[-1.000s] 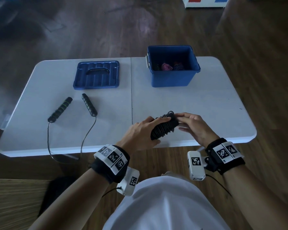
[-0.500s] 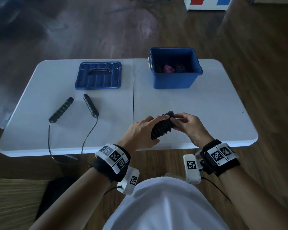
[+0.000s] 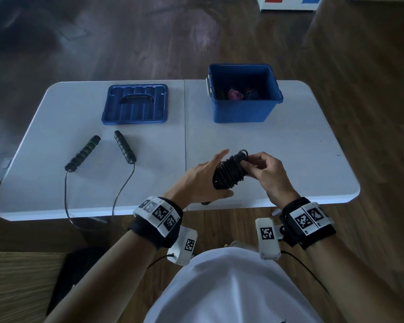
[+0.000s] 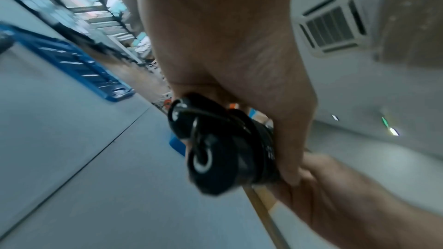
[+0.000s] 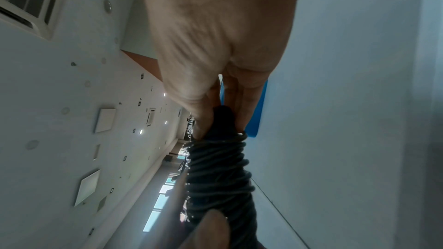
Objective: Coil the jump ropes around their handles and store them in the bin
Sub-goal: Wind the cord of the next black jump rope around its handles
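Note:
A black jump rope wound into a coiled bundle (image 3: 229,174) hangs over the table's near edge between both hands. My right hand (image 3: 250,165) pinches the bundle's upper end, where a small loop of cord sticks out. My left hand (image 3: 208,176) lies along the bundle's left side with its fingers straight and its thumb under the lower end. The right wrist view shows the bundle (image 5: 218,173) with its cord turns; the left wrist view shows the bundle's (image 4: 215,149) handle ends. A second, uncoiled jump rope (image 3: 124,146) lies at the left. The open blue bin (image 3: 240,113) stands at the back right.
The bin's blue lid (image 3: 135,104) lies flat at the back left. Pink and dark bundles (image 3: 234,94) sit inside the bin. The uncoiled rope's cord (image 3: 67,206) hangs over the white table's (image 3: 289,145) front edge. Wooden floor surrounds the table.
My left hand's fingers have straightened off the bundle that they were curled round. The right hand has shifted its pinch onto the bundle's upper end, and the bundle now stands more upright.

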